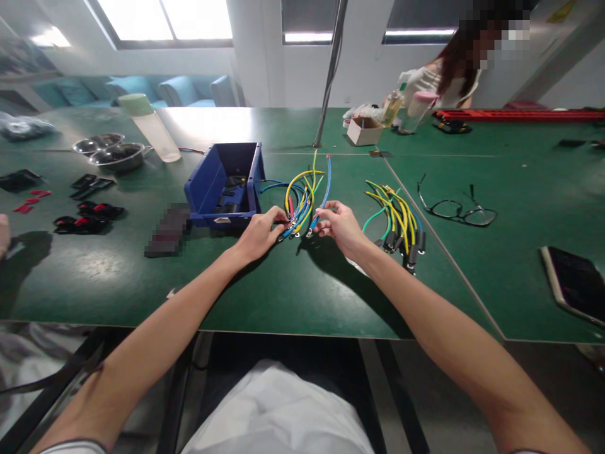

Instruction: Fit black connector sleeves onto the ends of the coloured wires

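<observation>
"Where's the bundle (309, 200)?"

"On the tabletop (265, 296), twelve o'clock from the wearer; bin (198, 195) at its nine o'clock, sleeved wires (404, 221) at three."

"And the hands?"

"Left grip (259, 236) nearly closed, pinching the bundle's near ends, seemingly to steady them. Right grip (345, 228) pinches one blue wire (328, 180) just beside, probably to single it out."

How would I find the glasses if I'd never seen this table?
Look at the green table. On its right side, find the phone. The glasses lie between it and the bundle of wires, thin-framed with two see-through lenses.
</observation>
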Action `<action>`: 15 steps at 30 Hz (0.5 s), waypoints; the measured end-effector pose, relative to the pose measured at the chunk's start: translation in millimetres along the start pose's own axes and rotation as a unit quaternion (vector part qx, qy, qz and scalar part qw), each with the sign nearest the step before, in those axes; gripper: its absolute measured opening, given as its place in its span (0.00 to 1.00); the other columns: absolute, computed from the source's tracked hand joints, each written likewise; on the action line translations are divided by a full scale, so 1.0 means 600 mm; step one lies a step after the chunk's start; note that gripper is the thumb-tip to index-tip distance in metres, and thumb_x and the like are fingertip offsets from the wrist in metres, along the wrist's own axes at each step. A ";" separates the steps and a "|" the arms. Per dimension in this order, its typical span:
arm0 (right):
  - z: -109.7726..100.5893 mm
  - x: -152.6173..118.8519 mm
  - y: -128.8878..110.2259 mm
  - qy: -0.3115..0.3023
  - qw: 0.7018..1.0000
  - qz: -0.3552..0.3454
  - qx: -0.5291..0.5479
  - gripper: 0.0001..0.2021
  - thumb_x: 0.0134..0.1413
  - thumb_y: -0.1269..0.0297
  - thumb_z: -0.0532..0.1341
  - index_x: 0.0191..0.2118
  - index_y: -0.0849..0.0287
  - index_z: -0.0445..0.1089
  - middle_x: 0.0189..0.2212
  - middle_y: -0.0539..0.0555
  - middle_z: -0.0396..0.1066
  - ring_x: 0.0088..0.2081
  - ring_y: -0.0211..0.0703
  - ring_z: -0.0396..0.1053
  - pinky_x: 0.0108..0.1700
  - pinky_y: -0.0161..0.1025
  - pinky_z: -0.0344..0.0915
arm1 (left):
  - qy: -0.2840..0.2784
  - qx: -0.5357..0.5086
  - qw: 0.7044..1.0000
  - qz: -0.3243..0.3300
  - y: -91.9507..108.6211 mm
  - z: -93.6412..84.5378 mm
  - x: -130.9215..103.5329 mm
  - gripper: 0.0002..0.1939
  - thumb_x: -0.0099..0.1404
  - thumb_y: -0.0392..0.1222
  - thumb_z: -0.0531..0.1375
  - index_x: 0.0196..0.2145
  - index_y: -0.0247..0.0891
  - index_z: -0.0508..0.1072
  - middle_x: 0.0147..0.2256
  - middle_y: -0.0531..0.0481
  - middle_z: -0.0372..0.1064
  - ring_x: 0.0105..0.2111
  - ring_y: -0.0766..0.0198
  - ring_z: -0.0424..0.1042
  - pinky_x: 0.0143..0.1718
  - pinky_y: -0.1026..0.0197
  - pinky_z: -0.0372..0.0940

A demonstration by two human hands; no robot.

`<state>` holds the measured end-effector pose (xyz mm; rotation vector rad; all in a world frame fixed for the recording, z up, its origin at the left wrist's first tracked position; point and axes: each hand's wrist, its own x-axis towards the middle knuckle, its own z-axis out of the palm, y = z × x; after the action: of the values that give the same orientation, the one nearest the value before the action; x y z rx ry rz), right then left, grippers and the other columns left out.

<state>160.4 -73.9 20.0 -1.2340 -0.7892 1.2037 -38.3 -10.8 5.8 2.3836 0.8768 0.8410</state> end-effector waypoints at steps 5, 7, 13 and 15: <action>0.000 -0.002 -0.002 -0.013 1.000 -0.005 -0.002 0.12 0.50 0.68 0.63 0.36 0.56 0.57 0.23 0.44 0.68 0.19 0.31 0.67 0.21 0.27 0.63 | 0.005 0.013 1.000 0.015 0.000 0.001 0.000 0.04 0.64 0.39 0.57 0.37 0.37 0.69 0.34 0.51 0.74 0.31 0.65 0.72 0.34 0.64 0.64; -0.002 -0.003 -0.002 -0.017 1.000 -0.006 -0.004 0.12 0.50 0.67 0.64 0.36 0.56 0.58 0.24 0.45 0.68 0.20 0.30 0.67 0.21 0.27 0.62 | 0.008 0.016 1.000 0.022 0.000 0.000 -0.001 0.04 0.64 0.39 0.57 0.36 0.37 0.69 0.33 0.51 0.73 0.29 0.66 0.70 0.32 0.64 0.63; -0.007 0.000 -0.001 -0.016 1.000 -0.022 -0.005 0.15 0.46 0.63 0.67 0.35 0.56 0.59 0.25 0.44 0.68 0.23 0.30 0.67 0.24 0.27 0.62 | 0.010 0.023 0.999 0.032 0.000 -0.006 0.001 0.05 0.62 0.42 0.60 0.33 0.37 0.69 0.30 0.52 0.71 0.26 0.66 0.68 0.31 0.63 0.63; -0.009 0.002 0.001 -0.010 1.000 -0.028 -0.004 0.16 0.45 0.62 0.68 0.35 0.56 0.60 0.25 0.44 0.69 0.25 0.30 0.68 0.25 0.27 0.63 | 0.017 0.025 0.999 0.034 0.001 -0.006 0.001 0.07 0.61 0.43 0.60 0.32 0.37 0.70 0.29 0.52 0.72 0.26 0.66 0.68 0.31 0.63 0.63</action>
<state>165.8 -74.2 18.1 -1.2004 -0.8380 1.1709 -40.2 -10.2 9.0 2.4611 0.8425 0.8972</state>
